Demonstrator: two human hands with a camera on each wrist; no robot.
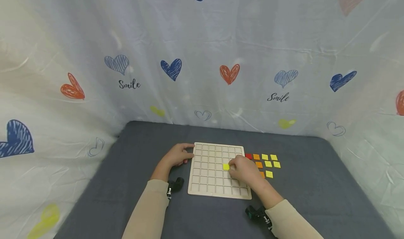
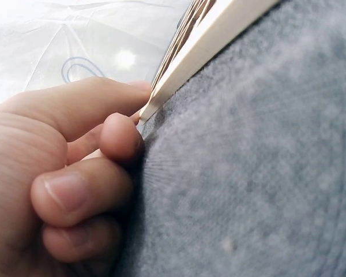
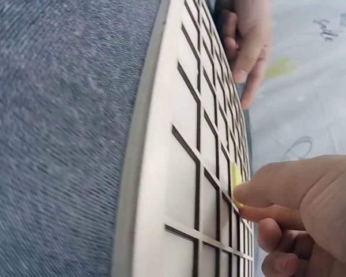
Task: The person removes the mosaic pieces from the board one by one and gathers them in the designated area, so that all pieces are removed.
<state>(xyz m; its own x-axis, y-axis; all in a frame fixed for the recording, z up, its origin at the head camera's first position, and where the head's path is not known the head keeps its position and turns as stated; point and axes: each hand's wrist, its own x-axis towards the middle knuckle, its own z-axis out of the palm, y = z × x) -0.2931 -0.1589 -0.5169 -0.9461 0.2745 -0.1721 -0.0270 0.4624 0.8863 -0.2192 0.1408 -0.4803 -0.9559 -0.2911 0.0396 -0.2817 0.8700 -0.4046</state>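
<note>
A pale wooden grid board with raised dividers lies flat on the dark grey cloth. At its left edge, near the far corner, my left hand touches the rim with thumb and forefinger spread apart; the other fingers are curled in, as the left wrist view shows. Over the right half of the board, my right hand pinches a small yellow square tile between thumb and forefinger. In the right wrist view the yellow tile stands tilted up at the grid cells. Its lower edge is partly hidden by the fingertips.
Right of the board lie several yellow tiles, orange tiles and a red tile, some partly covered by my right hand. A pale curtain with printed hearts hangs behind the cloth-covered table.
</note>
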